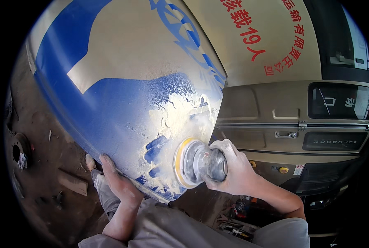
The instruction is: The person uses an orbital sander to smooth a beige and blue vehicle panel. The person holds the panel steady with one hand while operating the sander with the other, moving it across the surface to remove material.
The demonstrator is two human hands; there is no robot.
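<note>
A large body panel (114,111), beige and blue, stands tilted in front of me. Pale putty (178,113) and dust lie in rough patches on its lower right part, with bare blue spots among them. My right hand (236,171) is closed round a grey, dusty orbital sander (201,163). The sander's round pad with a yellow ring faces the panel near its right edge, at the putty. My left hand (120,184) grips the panel's near lower edge, thumb on top and the other fingers largely hidden.
A beige vehicle side with a door handle (287,134), dark windows and a yellow round button (283,170) stands close on the right. On the dirty floor at left lie a round metal part (20,147) and a wooden board (72,182). Tools (238,227) lie low right.
</note>
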